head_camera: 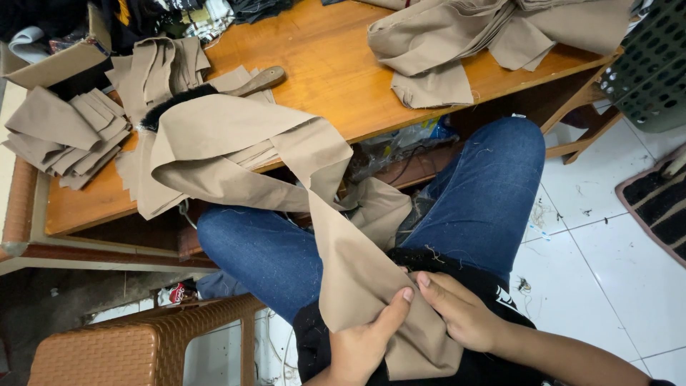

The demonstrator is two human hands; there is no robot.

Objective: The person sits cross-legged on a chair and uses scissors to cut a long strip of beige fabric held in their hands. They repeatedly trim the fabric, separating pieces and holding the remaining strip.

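A long tan fabric piece [271,154] trails from the wooden table [314,64] down across my lap. My left hand [364,343] pinches its lower end, thumb on top of the cloth. My right hand [461,311] grips the same end from the right side, fingertips meeting the left thumb. Both hands rest over my blue jeans [486,186] and a black garment. A brush with a wooden handle and black bristles [214,89] lies on the table, partly under the fabric.
Stacks of cut tan fabric pieces lie at the table's left [68,132] and far right [464,43]. A brown woven plastic stool [143,343] stands at lower left. A green plastic crate [654,64] and a dark mat [661,204] sit on the white tiled floor.
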